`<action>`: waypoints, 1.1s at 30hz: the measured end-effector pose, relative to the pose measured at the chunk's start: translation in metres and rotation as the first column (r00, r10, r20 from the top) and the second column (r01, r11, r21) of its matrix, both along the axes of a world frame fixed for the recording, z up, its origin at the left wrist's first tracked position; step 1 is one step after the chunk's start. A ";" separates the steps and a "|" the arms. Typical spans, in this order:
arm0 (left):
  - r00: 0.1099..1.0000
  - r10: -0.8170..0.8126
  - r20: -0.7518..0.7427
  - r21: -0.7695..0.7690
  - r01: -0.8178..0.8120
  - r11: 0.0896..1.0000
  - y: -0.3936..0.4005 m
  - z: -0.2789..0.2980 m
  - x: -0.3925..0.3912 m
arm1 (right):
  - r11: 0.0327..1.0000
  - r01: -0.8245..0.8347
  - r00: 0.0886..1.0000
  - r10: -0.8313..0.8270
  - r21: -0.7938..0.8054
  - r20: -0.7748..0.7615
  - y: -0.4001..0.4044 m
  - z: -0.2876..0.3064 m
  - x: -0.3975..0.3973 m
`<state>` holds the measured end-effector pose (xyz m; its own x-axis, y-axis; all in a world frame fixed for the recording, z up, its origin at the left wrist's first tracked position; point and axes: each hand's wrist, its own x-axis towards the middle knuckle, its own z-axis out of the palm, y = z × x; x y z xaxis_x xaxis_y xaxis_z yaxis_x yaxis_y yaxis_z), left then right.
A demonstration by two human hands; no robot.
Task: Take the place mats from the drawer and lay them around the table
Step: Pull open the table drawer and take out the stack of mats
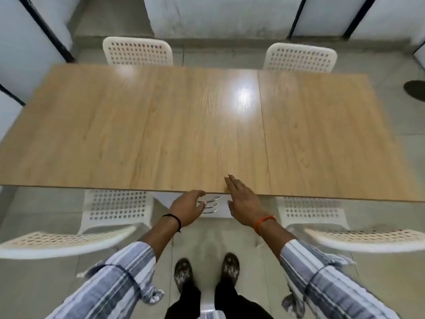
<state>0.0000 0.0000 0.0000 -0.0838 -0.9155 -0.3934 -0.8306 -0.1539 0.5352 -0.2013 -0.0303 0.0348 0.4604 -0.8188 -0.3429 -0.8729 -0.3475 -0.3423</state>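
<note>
Bare wooden desk [161, 125]; left hand [187, 209] curling at drawer handles [210, 204] at 6 o'clock, holding nothing yet; right hand [243, 203] flat, open on edge. Opening step: next, grip 1 handle, pull.

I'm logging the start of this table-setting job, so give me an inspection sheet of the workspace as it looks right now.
Surface: wooden table, bare, lamp glare near centre.
Job's things: drawer unit under near edge, three handles, shut; no mats seen.
Clutter: nothing seen.
Hands: left hand fingers curled at the handles, grip unclear; right hand flat on table edge.
Cables: nothing seen.
Surroundings: four white chairs, tiled floor, wall panels behind.
</note>
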 end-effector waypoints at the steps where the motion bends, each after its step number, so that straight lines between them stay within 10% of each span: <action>1: 0.999 -0.018 0.041 0.036 0.017 0.999 -0.001 -0.007 -0.002 | 1.000 -0.008 0.999 0.009 0.013 -0.051 0.000 -0.009 0.002; 28: 0.965 -0.107 0.240 0.087 0.089 0.992 0.003 -0.073 -0.011 | 0.991 -0.035 0.969 0.065 0.130 -0.237 0.001 -0.047 0.015; 33: 0.977 -0.014 0.213 -0.141 0.045 0.989 0.042 -0.052 -0.009 | 0.991 -0.048 0.968 0.076 0.123 -0.240 0.001 -0.047 0.015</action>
<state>-0.0092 0.0422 -0.0524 -0.0406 -0.9623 -0.2690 -0.9301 -0.0620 0.3621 -0.1867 -0.0294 -0.0120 0.3998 -0.7394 -0.5418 -0.9129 -0.3741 -0.1631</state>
